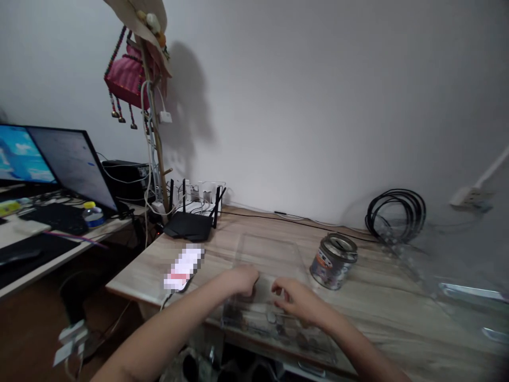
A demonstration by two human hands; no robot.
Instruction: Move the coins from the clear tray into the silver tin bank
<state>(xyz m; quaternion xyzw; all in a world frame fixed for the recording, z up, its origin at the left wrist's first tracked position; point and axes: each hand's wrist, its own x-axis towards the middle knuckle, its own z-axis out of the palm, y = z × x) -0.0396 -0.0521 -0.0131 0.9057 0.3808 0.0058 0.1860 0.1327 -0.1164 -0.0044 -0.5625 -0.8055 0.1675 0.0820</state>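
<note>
A clear plastic box [264,249] lies on the wooden table, its lower part holding several small roundish pieces [302,338] too blurred to name. My left hand [243,279] is over the box's left side, fingers curled in. Whatever those fingers may hold is hidden. Over the middle of the box is my right hand [296,300], its thumb and bent fingers apart, with nothing plainly between them. To the right of the box stands a round metal tin [334,261] with a dark slot in its lid and a printed side.
A lit phone [185,268] with a cable lies at the table's left, in front of a black router [191,225]. Coiled black cable [395,215] rests against the wall. Monitors [75,164] stand on a desk further left. Clear plastic [469,297] shows at the right.
</note>
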